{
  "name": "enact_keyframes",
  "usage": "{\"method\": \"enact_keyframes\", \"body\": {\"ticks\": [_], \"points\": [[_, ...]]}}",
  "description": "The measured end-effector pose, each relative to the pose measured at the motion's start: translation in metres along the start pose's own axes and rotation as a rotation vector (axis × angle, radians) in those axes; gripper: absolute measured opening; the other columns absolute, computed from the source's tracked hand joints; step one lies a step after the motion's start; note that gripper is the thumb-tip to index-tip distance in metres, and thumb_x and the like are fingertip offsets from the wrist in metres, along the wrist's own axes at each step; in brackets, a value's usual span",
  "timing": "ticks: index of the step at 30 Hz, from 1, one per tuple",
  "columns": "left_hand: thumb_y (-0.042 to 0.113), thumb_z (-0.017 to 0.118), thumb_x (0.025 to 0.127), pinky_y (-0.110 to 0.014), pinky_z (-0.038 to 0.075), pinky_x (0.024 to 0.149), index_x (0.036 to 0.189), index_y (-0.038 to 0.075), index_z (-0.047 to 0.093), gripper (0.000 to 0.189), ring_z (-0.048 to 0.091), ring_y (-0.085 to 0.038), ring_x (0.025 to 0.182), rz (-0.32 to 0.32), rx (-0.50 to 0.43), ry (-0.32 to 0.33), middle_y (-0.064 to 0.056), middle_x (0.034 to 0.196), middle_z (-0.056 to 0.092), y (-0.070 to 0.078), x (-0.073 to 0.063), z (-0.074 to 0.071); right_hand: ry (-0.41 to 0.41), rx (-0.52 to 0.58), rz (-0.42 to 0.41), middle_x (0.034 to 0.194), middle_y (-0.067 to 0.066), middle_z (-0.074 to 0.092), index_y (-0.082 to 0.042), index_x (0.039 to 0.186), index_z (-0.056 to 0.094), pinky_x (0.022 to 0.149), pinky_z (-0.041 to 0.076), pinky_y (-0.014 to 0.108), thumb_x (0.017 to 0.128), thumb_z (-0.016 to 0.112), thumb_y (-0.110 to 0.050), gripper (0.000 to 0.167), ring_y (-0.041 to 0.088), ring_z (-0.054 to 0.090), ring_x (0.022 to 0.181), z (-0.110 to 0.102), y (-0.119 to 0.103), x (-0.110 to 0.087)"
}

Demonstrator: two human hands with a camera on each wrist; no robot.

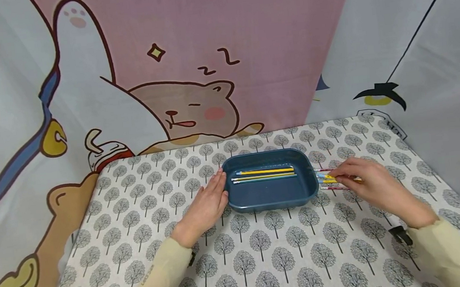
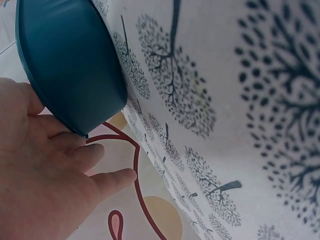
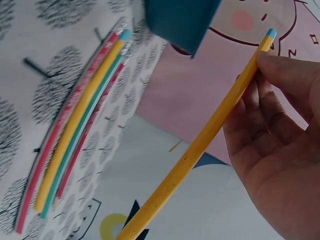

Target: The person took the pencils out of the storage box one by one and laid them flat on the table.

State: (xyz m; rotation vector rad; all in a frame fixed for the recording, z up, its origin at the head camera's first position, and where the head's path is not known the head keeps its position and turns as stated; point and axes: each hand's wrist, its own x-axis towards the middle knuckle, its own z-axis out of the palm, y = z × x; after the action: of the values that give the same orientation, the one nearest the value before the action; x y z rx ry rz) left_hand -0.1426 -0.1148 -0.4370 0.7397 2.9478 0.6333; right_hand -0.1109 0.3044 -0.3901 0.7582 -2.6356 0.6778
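Observation:
A dark blue tray (image 1: 270, 196) stands on the table with a yellow pencil (image 1: 266, 171) and a couple of thinner pencils (image 1: 264, 176) lying lengthwise inside. My left hand (image 1: 207, 206) touches the tray's left end with extended fingers; the left wrist view shows them along the rim. Right of the tray, my right hand (image 1: 369, 183) pinches a yellow pencil (image 3: 187, 155) near its light blue end, above the table. Beside it on the cloth lie another yellow pencil (image 3: 82, 120), a green-and-white pencil (image 3: 87, 125) and red patterned pencils (image 3: 60, 122).
The table wears a white cloth (image 1: 261, 251) printed with grey trees. Behind it hangs a pink and white curtain (image 1: 280, 55) with cartoon animals. The tray's right end is close to the loose pencils.

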Motion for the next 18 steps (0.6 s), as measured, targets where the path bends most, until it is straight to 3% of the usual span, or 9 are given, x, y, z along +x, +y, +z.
{"method": "enact_keyframes", "body": {"ticks": [9, 18], "points": [[0.026, 0.039, 0.113, -0.065, 0.03, 0.118, 0.163, 0.003, 0.025, 0.057, 0.027, -0.035, 0.153, 0.0, -0.002, 0.003, -0.007, 0.171, 0.012, 0.0, 0.001, 0.001, -0.025, -0.036, 0.022, 0.102, 0.0, 0.071, -0.011, 0.105, 0.08, 0.054, 0.046, 0.022, 0.078, 0.083, 0.008, 0.033, 0.0, 0.05, 0.072, 0.003, 0.012, -0.013], [0.026, 0.039, 0.113, -0.065, 0.03, 0.118, 0.163, 0.003, 0.025, 0.058, 0.027, -0.035, 0.153, -0.002, 0.003, 0.001, -0.006, 0.171, 0.012, -0.001, 0.001, 0.001, -0.024, -0.066, 0.018, 0.109, 0.009, 0.073, -0.012, 0.101, 0.08, 0.057, 0.053, 0.025, 0.075, 0.086, 0.008, 0.033, 0.012, 0.064, 0.078, 0.009, 0.019, -0.02]]}}
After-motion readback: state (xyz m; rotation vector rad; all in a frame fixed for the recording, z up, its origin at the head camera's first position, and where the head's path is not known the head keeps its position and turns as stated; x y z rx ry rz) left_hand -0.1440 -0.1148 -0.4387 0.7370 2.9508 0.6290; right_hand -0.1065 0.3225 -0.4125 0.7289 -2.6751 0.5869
